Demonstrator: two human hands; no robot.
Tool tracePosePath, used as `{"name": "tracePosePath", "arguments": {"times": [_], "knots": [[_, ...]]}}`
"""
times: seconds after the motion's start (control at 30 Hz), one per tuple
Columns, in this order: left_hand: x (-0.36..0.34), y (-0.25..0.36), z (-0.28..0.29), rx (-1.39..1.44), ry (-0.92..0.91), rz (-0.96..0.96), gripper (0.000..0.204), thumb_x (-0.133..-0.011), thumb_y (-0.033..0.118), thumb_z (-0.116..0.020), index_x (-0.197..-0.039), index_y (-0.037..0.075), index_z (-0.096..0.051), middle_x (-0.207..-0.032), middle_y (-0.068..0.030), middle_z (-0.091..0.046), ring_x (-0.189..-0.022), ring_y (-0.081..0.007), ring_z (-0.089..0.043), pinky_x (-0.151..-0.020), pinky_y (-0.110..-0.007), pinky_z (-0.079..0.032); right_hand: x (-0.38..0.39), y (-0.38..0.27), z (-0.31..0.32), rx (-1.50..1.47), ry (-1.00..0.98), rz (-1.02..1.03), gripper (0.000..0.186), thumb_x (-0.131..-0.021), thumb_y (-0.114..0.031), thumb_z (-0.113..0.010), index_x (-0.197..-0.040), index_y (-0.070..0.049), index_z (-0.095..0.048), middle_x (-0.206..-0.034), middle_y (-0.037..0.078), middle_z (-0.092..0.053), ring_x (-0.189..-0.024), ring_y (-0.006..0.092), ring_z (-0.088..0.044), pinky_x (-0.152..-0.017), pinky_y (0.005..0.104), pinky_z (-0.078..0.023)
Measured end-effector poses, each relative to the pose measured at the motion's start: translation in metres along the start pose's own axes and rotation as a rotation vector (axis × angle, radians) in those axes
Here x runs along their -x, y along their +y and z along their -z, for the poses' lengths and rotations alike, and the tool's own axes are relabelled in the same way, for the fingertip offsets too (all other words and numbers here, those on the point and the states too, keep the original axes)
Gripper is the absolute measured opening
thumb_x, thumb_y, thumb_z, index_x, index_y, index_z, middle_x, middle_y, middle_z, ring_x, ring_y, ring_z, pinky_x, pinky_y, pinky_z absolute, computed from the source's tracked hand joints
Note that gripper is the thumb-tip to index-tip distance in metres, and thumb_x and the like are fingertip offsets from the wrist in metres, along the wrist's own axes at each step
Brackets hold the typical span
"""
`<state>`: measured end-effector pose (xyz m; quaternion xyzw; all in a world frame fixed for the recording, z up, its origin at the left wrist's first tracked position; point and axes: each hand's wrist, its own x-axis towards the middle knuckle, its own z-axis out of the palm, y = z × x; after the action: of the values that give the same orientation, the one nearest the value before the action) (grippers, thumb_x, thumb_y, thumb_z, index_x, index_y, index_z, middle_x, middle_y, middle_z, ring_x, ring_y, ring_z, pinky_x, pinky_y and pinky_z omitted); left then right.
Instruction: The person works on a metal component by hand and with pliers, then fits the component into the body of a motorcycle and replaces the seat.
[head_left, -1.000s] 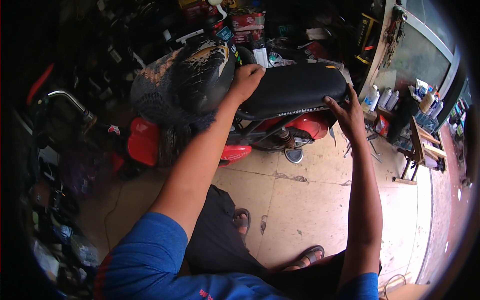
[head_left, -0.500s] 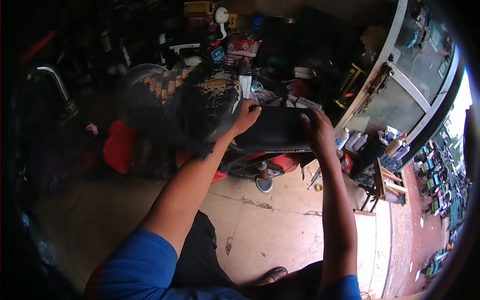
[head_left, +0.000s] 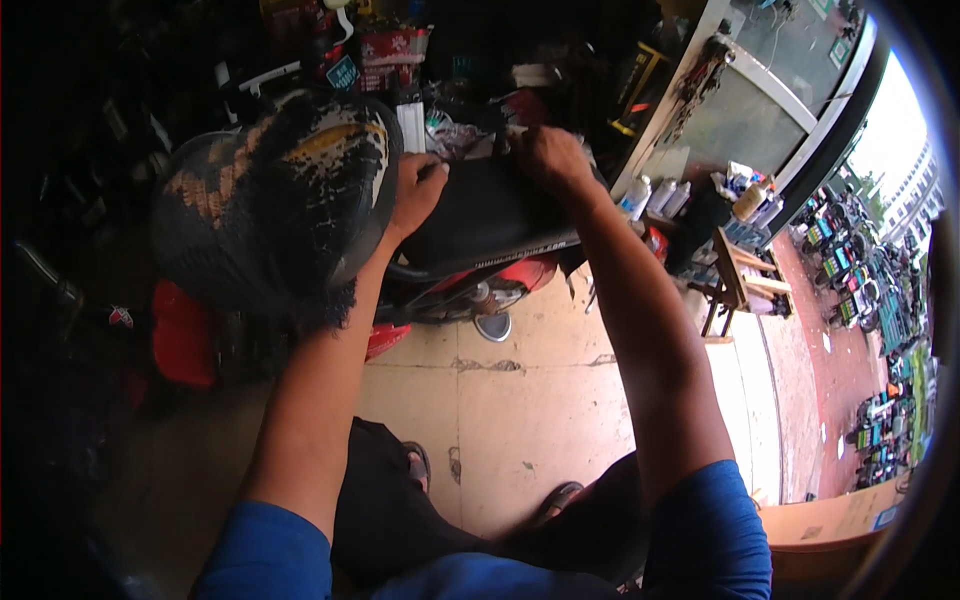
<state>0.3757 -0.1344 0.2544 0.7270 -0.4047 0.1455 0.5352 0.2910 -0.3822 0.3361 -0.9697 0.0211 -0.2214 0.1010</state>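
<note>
A long black seat cushion (head_left: pixel 478 215) lies on the rear of a red scooter (head_left: pixel 525 272). At its left end is my left hand (head_left: pixel 415 195), closed over the cushion's far corner with the thumb showing and the other fingertips hidden. My right hand (head_left: pixel 552 160) is curled over the far edge toward the right end; its fingertips are out of sight. Left of the cushion, right against my left wrist, sits a bulky worn front seat (head_left: pixel 270 190), its dark cover peeling to tan and yellow patches.
Boxes (head_left: pixel 393 45) and tools crowd the dark area behind the scooter. Spray cans (head_left: pixel 660 197) stand to the right near a glass door (head_left: pixel 770 100). A wooden stool (head_left: pixel 745 275) is closer by. Parked scooters (head_left: pixel 850 260) line the pavement outside.
My right hand has shifted from the cushion's right end to its far edge and curled tighter. My left hand stays at the left end. The whole view has swung, moving the scooter leftward.
</note>
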Motion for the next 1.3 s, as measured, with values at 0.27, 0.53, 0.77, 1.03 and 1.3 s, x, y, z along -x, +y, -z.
{"name": "tracePosePath", "arguments": {"times": [0.27,0.53,0.77,1.03,1.3], "knots": [[0.000,0.033,0.005,-0.101,0.003,0.140,0.034,-0.095,0.028,-0.062,-0.109,-0.001,-0.071,-0.103,-0.0162,-0.070,-0.099,-0.0323,-0.067,-0.088,-0.042,-0.051,0.011,-0.004,0.009,-0.130,0.110,-0.105,0.049,-0.100,-0.047,-0.054,-0.099,-0.002,-0.074,-0.093,0.022,-0.071,-0.090,0.0403,-0.069,-0.082,0.0481,-0.053],[0.002,0.039,0.008,-0.109,0.026,0.132,0.036,-0.095,0.031,-0.062,-0.114,0.002,-0.071,-0.110,-0.0166,-0.069,-0.105,-0.0342,-0.065,-0.093,-0.043,-0.050,0.029,0.004,0.004,-0.010,0.132,0.077,0.047,-0.098,-0.047,-0.059,-0.113,-0.005,-0.073,-0.107,0.017,-0.072,-0.101,0.0374,-0.067,-0.089,0.0449,-0.053],[0.005,0.038,0.003,-0.147,0.083,0.117,0.036,-0.097,0.031,-0.061,-0.116,0.002,-0.069,-0.112,-0.0182,-0.068,-0.110,-0.0367,-0.062,-0.097,-0.044,-0.047,0.012,0.000,0.006,0.027,0.047,0.012,0.048,-0.097,-0.050,-0.055,-0.089,-0.008,-0.078,-0.092,0.017,-0.074,-0.093,0.0378,-0.070,-0.084,0.0475,-0.054],[0.010,-0.027,0.027,-0.186,-0.026,0.148,0.033,-0.099,0.027,-0.062,-0.122,0.004,-0.067,-0.122,-0.0166,-0.063,-0.119,-0.0299,-0.057,-0.104,-0.040,-0.044,-0.002,-0.017,-0.033,-0.010,-0.015,-0.164,0.040,-0.093,-0.035,-0.051,-0.096,-0.006,-0.078,-0.102,0.018,-0.075,-0.098,0.0350,-0.073,-0.084,0.0458,-0.058],[0.011,-0.008,0.012,-0.168,-0.106,0.296,0.042,-0.104,0.034,-0.054,-0.135,0.006,-0.060,-0.130,-0.0150,-0.061,-0.120,-0.0333,-0.059,-0.103,-0.046,-0.048,0.007,0.001,-0.053,0.060,0.181,-0.010,0.045,-0.095,-0.044,-0.053,-0.090,-0.008,-0.079,-0.103,0.014,-0.073,-0.102,0.0315,-0.067,-0.096,0.0468,-0.044]]}}
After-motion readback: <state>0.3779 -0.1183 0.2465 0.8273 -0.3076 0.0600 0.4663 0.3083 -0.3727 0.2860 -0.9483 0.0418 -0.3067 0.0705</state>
